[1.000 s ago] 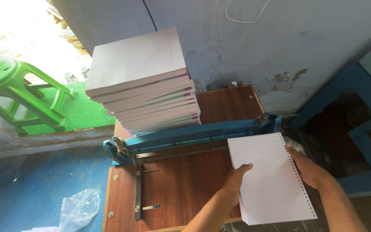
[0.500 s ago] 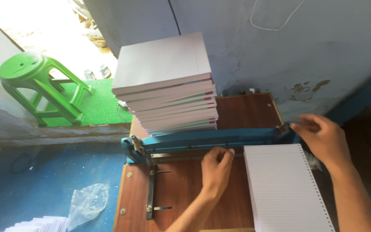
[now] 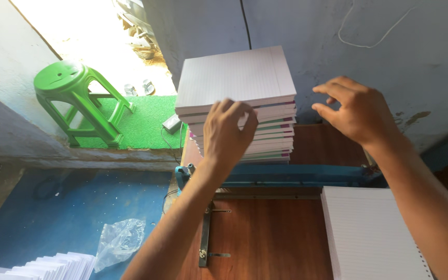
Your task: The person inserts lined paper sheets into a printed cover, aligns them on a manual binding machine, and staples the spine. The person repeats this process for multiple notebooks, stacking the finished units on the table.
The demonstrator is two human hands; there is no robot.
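A tall stack of ruled notebook blocks (image 3: 237,78) stands at the back of a brown wooden table (image 3: 270,238), behind a blue paper-cutter bar (image 3: 296,175). My left hand (image 3: 228,129) reaches against the front of the stack, fingers curled at its upper blocks. My right hand (image 3: 356,109) hovers beside the stack's right side, fingers apart and holding nothing. A separate ruled, punched block of paper (image 3: 372,236) lies flat on the table at the near right, below my right forearm.
A green plastic stool (image 3: 76,98) stands on a green mat (image 3: 143,122) by the doorway at left. A crumpled clear plastic bag (image 3: 120,238) and fanned white sheets (image 3: 42,267) lie on the blue floor. A metal guide strip (image 3: 206,233) runs across the table. A blue-grey wall rises behind.
Both hands left the table and cutter bar and rose to the tall stack. The punched paper block that I was laying down now lies alone at the near right.
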